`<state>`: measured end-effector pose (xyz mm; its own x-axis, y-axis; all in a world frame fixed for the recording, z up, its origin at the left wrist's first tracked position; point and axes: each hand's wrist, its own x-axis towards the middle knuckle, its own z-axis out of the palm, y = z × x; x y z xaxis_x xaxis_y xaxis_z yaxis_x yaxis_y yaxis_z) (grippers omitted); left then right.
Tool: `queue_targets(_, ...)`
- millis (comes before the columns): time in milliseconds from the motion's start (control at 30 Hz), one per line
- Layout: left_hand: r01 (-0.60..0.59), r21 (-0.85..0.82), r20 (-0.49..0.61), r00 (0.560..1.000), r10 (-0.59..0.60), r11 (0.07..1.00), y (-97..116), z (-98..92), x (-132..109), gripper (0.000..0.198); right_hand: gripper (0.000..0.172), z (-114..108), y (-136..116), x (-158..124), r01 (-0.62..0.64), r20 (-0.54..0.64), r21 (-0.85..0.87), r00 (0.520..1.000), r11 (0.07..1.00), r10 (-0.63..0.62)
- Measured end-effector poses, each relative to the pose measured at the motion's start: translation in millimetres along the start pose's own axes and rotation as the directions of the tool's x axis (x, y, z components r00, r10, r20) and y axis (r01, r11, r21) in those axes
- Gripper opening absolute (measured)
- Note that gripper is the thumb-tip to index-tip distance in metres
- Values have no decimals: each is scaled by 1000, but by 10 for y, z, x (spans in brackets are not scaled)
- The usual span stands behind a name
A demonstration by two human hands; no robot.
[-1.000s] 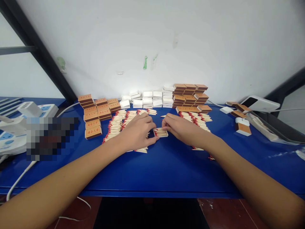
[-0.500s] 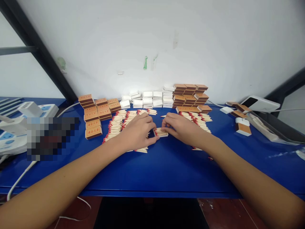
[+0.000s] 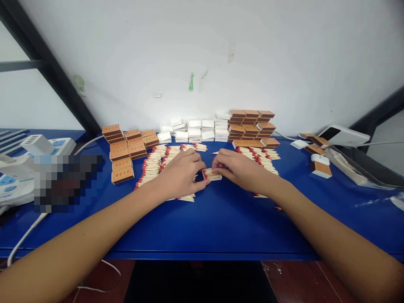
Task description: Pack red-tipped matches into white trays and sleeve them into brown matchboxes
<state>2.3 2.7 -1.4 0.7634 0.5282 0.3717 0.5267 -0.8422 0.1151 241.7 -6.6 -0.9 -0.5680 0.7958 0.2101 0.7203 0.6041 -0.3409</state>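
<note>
A small white matchbox tray point(image 3: 216, 179) sits on the blue table between my hands, with red-headed matches point(image 3: 209, 174) lying in it. My left hand point(image 3: 183, 171) grips the tray's left end, thumb at the near side. Fingers curled, my right hand point(image 3: 236, 169) presses its thumb and fingertips on the matches at the tray's right end. A few match tips point(image 3: 215, 153) show just beyond its knuckles; whether they are held is unclear. Loose matches lie in a left pile point(image 3: 153, 166) and a right pile point(image 3: 261, 158), both partly hidden by my hands.
White trays point(image 3: 195, 132) are stacked along the wall. Brown matchboxes stand in a right stack point(image 3: 251, 126) and a left group point(image 3: 122, 168). At the left are a power strip point(image 3: 63, 147) and a blurred-out dark object point(image 3: 67, 183); a white device point(image 3: 344, 136) lies at the right.
The whole view has shifted very slightly. Both hands stay at the tray, with the right fingertips moved only a little over the matches.
</note>
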Motion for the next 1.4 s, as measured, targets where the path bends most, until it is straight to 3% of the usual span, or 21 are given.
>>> queue_targets(333,4,0,6,1000,-4,1000,-7,6,-16,26,20,-26,15,2,-32,-32,-17,999,999,31)
queue_targets(433,10,-8,5,1000,-9,1000,-9,3,-18,27,22,-36,136,18,-39,-103,-42,994,998,34)
queue_targets(533,11,-15,7,1000,-11,1000,-9,-1,-19,26,21,-48,346,41,-46,-211,-173,977,984,9)
queue_targets(733,17,-19,11,1000,-17,1000,0,-9,-22,27,20,1,584,75,-23,-175,-219,984,975,-16)
queue_targets(1067,0,-4,2,1000,0,1000,-16,7,-23,27,22,-1,521,73,-42,-134,-215,991,976,14)
queue_targets(1400,6,9,9,1000,-6,1000,-7,8,-11,26,24,-114,-6,-51,83,-71,-199,993,976,-99)
